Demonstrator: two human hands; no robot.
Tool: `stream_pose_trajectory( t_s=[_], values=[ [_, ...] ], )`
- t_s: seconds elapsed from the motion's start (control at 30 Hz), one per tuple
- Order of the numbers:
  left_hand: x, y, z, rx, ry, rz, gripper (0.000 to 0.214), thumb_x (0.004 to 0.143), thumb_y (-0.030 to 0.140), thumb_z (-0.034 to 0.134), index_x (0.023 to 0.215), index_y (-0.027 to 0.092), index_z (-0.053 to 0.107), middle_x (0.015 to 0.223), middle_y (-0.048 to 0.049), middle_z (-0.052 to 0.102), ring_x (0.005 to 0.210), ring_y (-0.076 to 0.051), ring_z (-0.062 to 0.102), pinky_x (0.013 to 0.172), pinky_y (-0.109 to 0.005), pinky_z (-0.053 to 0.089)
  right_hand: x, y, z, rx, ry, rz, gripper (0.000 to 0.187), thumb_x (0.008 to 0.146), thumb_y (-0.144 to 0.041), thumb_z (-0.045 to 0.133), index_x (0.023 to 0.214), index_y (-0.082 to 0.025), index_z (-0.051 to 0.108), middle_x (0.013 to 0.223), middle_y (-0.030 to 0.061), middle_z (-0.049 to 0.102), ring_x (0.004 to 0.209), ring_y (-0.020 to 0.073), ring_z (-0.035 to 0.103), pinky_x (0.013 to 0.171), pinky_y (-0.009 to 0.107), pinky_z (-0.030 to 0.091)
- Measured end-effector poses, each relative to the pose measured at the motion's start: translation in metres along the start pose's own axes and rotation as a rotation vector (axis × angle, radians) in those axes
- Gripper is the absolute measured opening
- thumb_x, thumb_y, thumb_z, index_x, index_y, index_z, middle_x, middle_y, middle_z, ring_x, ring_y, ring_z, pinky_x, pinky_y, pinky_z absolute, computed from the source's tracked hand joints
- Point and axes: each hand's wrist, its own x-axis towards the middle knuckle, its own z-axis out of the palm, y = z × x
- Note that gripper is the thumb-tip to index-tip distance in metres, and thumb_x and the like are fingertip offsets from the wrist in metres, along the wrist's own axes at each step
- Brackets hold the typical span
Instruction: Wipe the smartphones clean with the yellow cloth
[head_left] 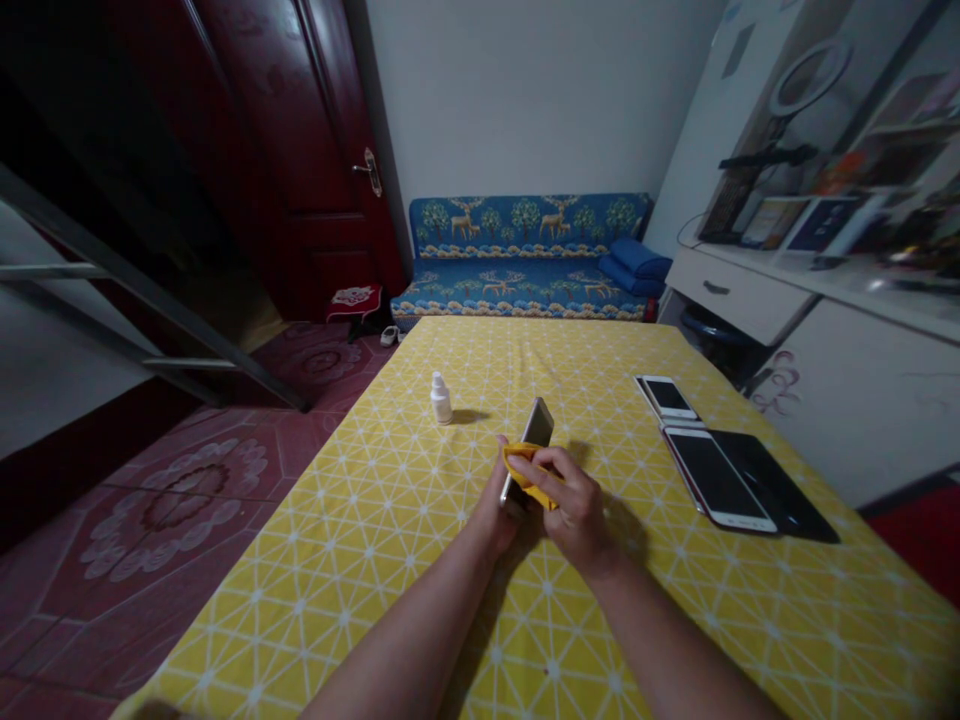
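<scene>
My left hand (501,512) grips a smartphone (534,432) by its lower part, tilted up and away above the table. My right hand (571,505) pinches a yellow cloth (527,468) and presses it against the phone's face. Both hands are closed, over the middle of a table covered by a yellow patterned tablecloth (420,520). A small white dropper bottle (441,398) stands upright to the left, beyond the hands.
At the right of the table lie a small white phone (667,397), a larger white phone (718,480) and a black phone (772,485), all face up. Beyond the table are a blue patterned sofa (525,260), a dark red door (300,150) and white cabinets (825,320).
</scene>
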Motion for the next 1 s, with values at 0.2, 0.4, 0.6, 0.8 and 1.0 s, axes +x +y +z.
stream_pose_trajectory(
  t_s=[0.2, 0.4, 0.6, 0.8, 1.0],
  values=[
    [-0.008, 0.0, 0.01, 0.006, -0.114, -0.088, 0.066, 0.076, 0.071, 0.059, 0.111, 0.016, 0.067, 0.094, -0.0088, 0.069, 0.083, -0.019, 0.065, 0.071, -0.028, 0.049, 0.001, 0.009, -0.004, -0.147, 0.076, 0.17, 0.074, 0.073, 0.006, 0.036, 0.135, -0.031, 0.056, 0.099, 0.0057, 0.058, 0.09, 0.0171, 0.06, 0.073, 0.029, 0.051],
    [-0.008, 0.008, 0.01, -0.122, -0.068, -0.078, 0.043, 0.084, 0.055, 0.06, 0.09, 0.014, 0.069, 0.086, -0.0065, 0.07, 0.083, -0.017, 0.066, 0.081, -0.026, 0.05, 0.0, -0.001, 0.001, -0.079, 0.037, 0.121, 0.068, 0.076, 0.005, 0.038, 0.129, -0.032, 0.062, 0.091, 0.0039, 0.058, 0.082, 0.0159, 0.06, 0.067, 0.026, 0.049],
    [-0.005, 0.018, -0.003, -0.249, -0.012, -0.111, 0.054, 0.082, 0.062, 0.056, 0.085, 0.009, 0.069, 0.079, -0.0121, 0.068, 0.079, -0.022, 0.067, 0.076, -0.031, 0.054, 0.001, -0.017, 0.006, -0.044, -0.137, -0.066, 0.043, 0.087, -0.007, 0.046, 0.115, -0.028, 0.071, 0.082, 0.0041, 0.059, 0.076, 0.0172, 0.055, 0.07, 0.032, 0.043],
    [-0.002, 0.03, -0.01, -0.289, -0.008, -0.001, 0.059, 0.087, 0.055, 0.05, 0.113, 0.003, 0.064, 0.102, -0.0178, 0.07, 0.096, -0.025, 0.067, 0.089, -0.035, 0.052, 0.004, -0.016, 0.002, -0.062, -0.193, -0.085, 0.037, 0.089, -0.01, 0.049, 0.106, -0.031, 0.074, 0.079, 0.0034, 0.058, 0.076, 0.017, 0.052, 0.069, 0.032, 0.036],
    [0.004, 0.036, -0.009, -0.367, 0.019, 0.151, 0.052, 0.092, 0.043, 0.044, 0.125, 0.006, 0.059, 0.113, -0.0203, 0.068, 0.107, -0.03, 0.065, 0.096, -0.047, 0.048, 0.004, 0.008, -0.015, -0.143, -0.102, -0.012, 0.047, 0.078, 0.004, 0.049, 0.097, -0.029, 0.076, 0.08, 0.0028, 0.059, 0.078, 0.0163, 0.052, 0.07, 0.03, 0.035]
  ],
)
